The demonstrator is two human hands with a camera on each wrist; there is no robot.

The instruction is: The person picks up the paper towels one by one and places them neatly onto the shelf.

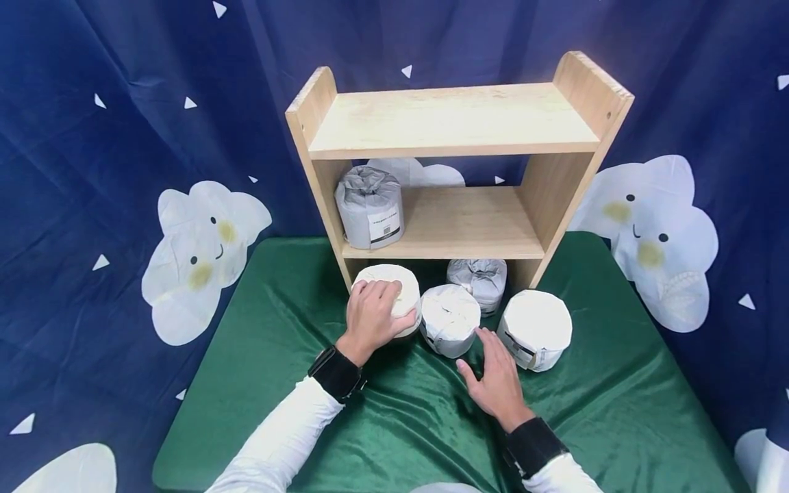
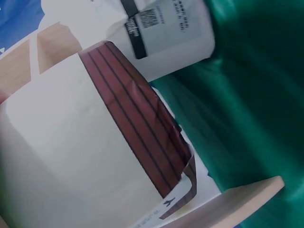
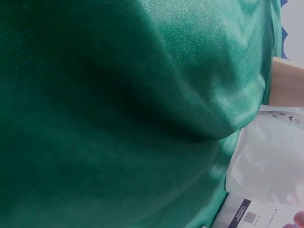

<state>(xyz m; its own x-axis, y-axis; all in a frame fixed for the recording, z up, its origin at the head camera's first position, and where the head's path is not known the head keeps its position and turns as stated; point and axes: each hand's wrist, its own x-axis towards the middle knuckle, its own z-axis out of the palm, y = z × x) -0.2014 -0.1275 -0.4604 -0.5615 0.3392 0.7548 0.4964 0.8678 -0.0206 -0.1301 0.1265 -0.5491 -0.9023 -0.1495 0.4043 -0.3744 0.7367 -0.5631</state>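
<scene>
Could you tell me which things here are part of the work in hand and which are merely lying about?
In hand:
- left hand gripping the leftmost paper roll
- right hand, open, by the middle roll
- right roll
- wooden shelf

Lying about:
- grey roll on the shelf
- grey roll beneath it
- green cloth
- cloud curtain

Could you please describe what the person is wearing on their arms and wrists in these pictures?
Both arms are in long white sleeves. A black band circles each wrist, just behind the bare left hand and right hand. No gloves, rings or cables are visible.
</scene>
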